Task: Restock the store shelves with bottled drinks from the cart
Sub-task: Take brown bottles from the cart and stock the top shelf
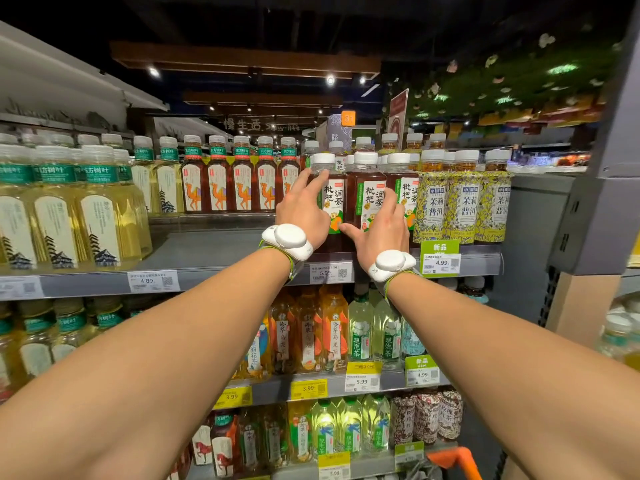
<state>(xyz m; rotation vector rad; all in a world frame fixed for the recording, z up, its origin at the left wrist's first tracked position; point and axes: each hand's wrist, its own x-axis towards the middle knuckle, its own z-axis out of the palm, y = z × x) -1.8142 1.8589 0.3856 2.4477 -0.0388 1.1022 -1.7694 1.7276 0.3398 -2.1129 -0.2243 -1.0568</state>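
Grey metal shelving [214, 251] fills the view, three tiers packed with tea, and both arms are up at the top tier. Far left stand pale yellow bottles [100, 209] with green neck bands reading 东方树叶. Next along are the camel-label bottles [218, 192], dark tea inside. Far right are yellow patterned bottles [464, 202] marked 茉莉普洱.

Between those, the action: dark brown bottles labelled 枇杷润茶 stand at the front edge of the top shelf. They're upright, white caps up, long axis vertical, labels facing straight out at us.

The left hand [304, 209] lies on the first 枇杷润茶 bottle [333, 199], fingers straight and close together. They reach up to the bottle's shoulder and don't curl round it. The right hand [381, 226] is laid flat where the second 枇杷润茶 bottle [367, 199] meets the third, fingers straight, nothing pinched. Its thumb sticks out left near the first bottle's base (touching or not, I can't tell).

An orange cart handle [453, 455] pokes in bottom right. There's a white wrist device [287, 240] on the left arm and its twin on the right.

Price tags on the shelf edge read 4.89 [152, 280], 5.99 [329, 273] and 4.99 [440, 263], the last under a green 新品 flag. Way back, a sign [259, 124] reads 慢生活 Slow life.
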